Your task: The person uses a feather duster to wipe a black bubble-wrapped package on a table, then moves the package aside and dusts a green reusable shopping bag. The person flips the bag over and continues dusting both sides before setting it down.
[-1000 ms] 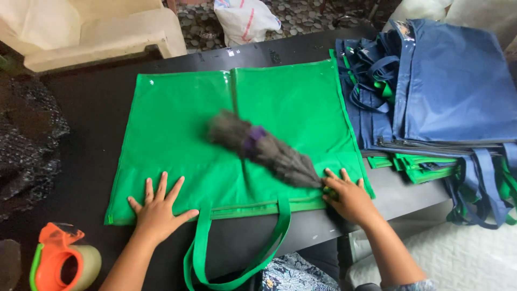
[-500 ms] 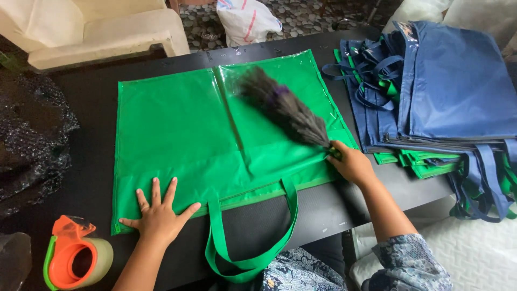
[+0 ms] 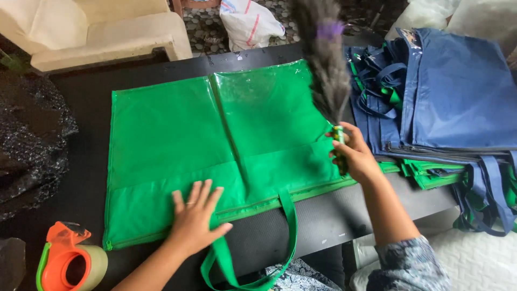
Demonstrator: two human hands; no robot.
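While dusting green bag (image 3: 215, 156): duster (image 3: 326, 59) raised far right, gripped by right hand (image 3: 353, 156).
Left hand (image 3: 195, 221) flat, fingers spread, pinning near edge; downward sweep probably next.

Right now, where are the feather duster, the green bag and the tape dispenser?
feather duster (image 3: 326, 70): head view, on its grey feathers, held in the right hand (image 3: 353, 156).
green bag (image 3: 161, 134): head view, on its flat left panel.
tape dispenser (image 3: 67, 258): head view, on its orange body.
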